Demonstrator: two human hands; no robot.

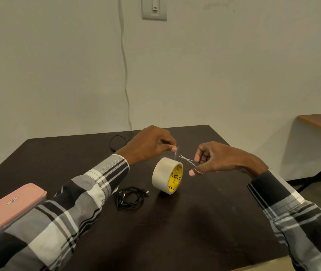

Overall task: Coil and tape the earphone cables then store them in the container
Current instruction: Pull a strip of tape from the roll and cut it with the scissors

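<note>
- The left hand [152, 142], at centre frame, pinches the free end of clear tape between thumb and fingers [172, 148], drawing a short strip [175, 155] up from the roll.
- The right hand [220, 158], just right of it, has its fingers curled through the loops of small scissors [188, 160], whose blades stand slightly apart and point at the strip.
- To cut well, keep the strip taut and meet it square with the blades close above the roll, so the piece comes off clean and does not fold on itself.
- The tape roll [167, 175] stands on edge on the dark desk [194, 222]; it may roll if tugged sideways.
- A coiled black earphone cable [130, 197] lies just left of the roll, not yet taped.
- Another black cable [117, 142] lies near the desk's far edge.
- The pink-lidded container [13, 206] sits shut at lower left.
</note>
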